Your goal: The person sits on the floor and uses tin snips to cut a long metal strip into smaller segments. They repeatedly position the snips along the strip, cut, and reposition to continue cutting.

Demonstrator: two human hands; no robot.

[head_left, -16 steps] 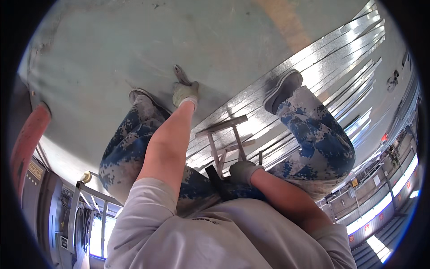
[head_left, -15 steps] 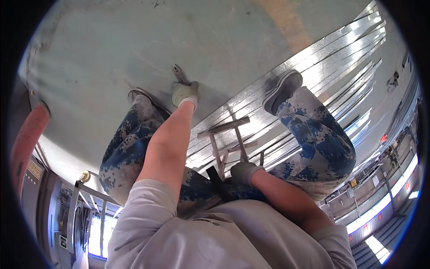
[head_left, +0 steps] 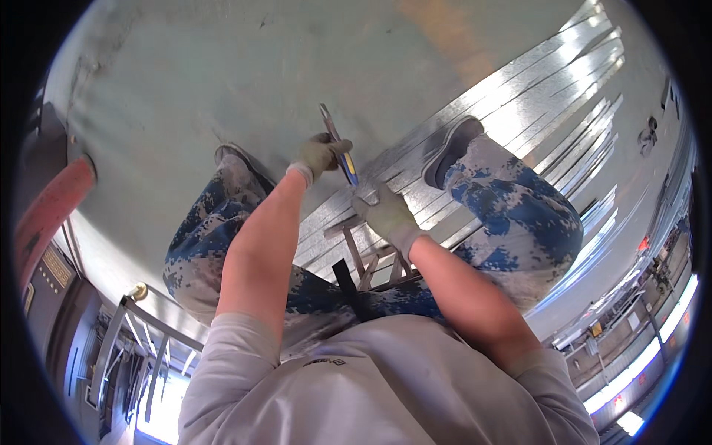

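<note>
My gloved left hand (head_left: 317,156) is closed around a slim hand tool (head_left: 331,127). This tool has a grey metal head pointing away from me and a blue-and-yellow handle (head_left: 348,167) that sticks out toward my right hand; its exact kind I cannot make out. Just below the handle's end, my gloved right hand (head_left: 391,216) reaches forward with thumb and fingers apart, and nothing shows in it. Under both hands lie long shiny metal strips (head_left: 512,111), side by side on the floor, running out to the far right.
Between my knees stands a small grey metal frame (head_left: 354,248), with a dark strap (head_left: 344,279) beside it. A red curved pipe (head_left: 55,196) rises at the left. A railing (head_left: 111,337) with a brass-coloured knob (head_left: 139,291) is at the lower left. My shoes (head_left: 456,152) flank the work.
My left hand has turned the tool, so its coloured handle now shows, and shifted slightly right. My right hand has come up from beside the metal frame toward the handle, opening its fingers.
</note>
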